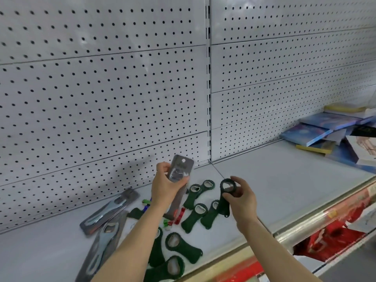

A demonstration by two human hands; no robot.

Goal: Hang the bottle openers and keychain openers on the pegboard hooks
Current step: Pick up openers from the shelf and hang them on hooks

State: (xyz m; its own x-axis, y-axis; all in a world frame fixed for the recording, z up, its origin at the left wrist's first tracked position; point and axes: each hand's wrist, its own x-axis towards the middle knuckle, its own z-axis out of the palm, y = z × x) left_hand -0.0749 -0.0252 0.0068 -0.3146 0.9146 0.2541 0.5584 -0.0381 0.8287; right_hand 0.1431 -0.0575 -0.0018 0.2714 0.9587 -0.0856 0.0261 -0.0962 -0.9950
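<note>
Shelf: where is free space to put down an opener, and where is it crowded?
Bare shelf lies between the right hand and the stacked books. It is crowded below both hands, with dark green openers, and left of the left hand, with carded openers.

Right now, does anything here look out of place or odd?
Yes. The pegboard shows no hooks in view, though openers must hang there. The dark green openers lie scattered on the shelf.

matt metal pegboard (101, 94), seemingly rubbery green openers (183, 247)
</note>
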